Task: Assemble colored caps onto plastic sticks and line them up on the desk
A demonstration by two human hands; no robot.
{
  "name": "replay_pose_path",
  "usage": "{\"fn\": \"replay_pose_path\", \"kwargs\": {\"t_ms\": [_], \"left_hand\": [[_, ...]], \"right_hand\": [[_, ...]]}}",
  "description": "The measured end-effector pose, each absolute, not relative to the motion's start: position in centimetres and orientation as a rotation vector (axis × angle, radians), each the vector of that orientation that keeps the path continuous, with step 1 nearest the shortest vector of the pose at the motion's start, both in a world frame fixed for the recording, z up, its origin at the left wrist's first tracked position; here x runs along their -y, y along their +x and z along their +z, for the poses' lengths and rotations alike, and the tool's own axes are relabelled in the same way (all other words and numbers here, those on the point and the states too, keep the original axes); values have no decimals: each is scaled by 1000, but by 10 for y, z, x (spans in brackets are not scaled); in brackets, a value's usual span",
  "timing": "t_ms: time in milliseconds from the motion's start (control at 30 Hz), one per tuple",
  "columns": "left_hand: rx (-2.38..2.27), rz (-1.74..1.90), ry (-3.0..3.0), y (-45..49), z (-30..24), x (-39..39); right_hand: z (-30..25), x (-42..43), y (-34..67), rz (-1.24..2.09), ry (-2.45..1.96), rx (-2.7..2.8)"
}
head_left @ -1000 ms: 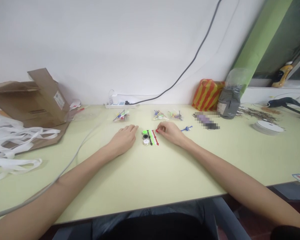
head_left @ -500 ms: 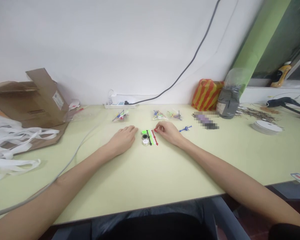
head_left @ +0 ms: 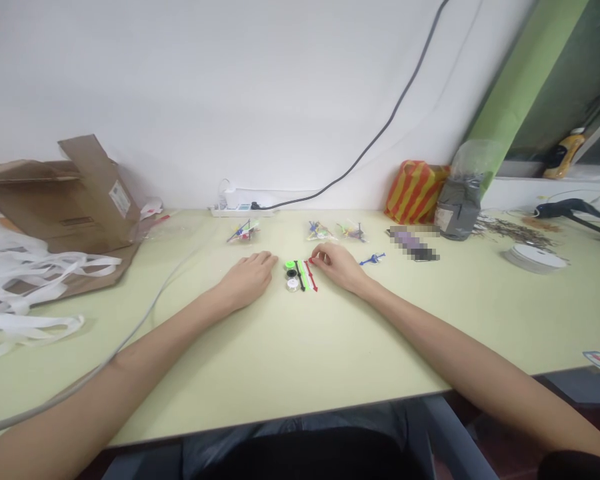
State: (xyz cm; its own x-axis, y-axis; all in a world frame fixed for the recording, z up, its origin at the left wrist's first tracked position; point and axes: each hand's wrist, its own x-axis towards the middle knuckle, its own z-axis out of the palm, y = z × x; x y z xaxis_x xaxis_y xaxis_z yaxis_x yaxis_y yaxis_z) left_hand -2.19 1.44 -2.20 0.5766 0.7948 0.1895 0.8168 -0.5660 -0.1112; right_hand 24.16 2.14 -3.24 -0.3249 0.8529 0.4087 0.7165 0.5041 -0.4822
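My left hand [head_left: 250, 277] rests flat on the table with its fingers stretched out, holding nothing. Just right of it sit a green round piece [head_left: 290, 265], a black round piece [head_left: 292, 274] and a white round piece [head_left: 293, 285] in a column. Beside them lie thin plastic arrow sticks: a black stick [head_left: 301, 279], a green stick [head_left: 307, 280] and a red stick [head_left: 314, 283], with a white one between. My right hand [head_left: 336, 263] is closed in a pinch on a small red plastic piece [head_left: 313, 261] at the red stick's upper end. A blue arrow piece [head_left: 372, 259] lies right of that hand.
Clear bags of coloured pieces [head_left: 243, 231] lie near the wall by a power strip [head_left: 243, 212]. A cardboard box [head_left: 45, 213] and white straps [head_left: 25, 273] are left. A grey cable [head_left: 145, 317] crosses my left forearm. Right stand a striped bag [head_left: 414, 192] and a white spool [head_left: 535, 258].
The view has shifted slightly. Both hands stay in nearly the same places, the right still pinching at the upper end of the red stick.
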Motion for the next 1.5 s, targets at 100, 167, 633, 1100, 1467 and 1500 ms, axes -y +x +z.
{"fn": "replay_pose_path", "kwargs": {"t_ms": [100,167,633,1100,1467,1500], "left_hand": [[1355,-208,-2628,-22,-22,-15],[1356,-212,-2630,-22,-22,-14],[1382,-146,-2621,-23,-18,-11],[1103,-811,-2483,9,14,23],[1019,-844,-2545,21,9,37],[1028,-859,-2538,21,10,37]], "right_hand": [[-23,-22,247,272,-1269,2078],[-9,-24,261,178,-1281,2044],[17,-31,362,285,-1709,2312],[-8,15,225,724,-926,1817],[-2,36,210,965,-818,1645],[0,37,210,975,-804,1638]]}}
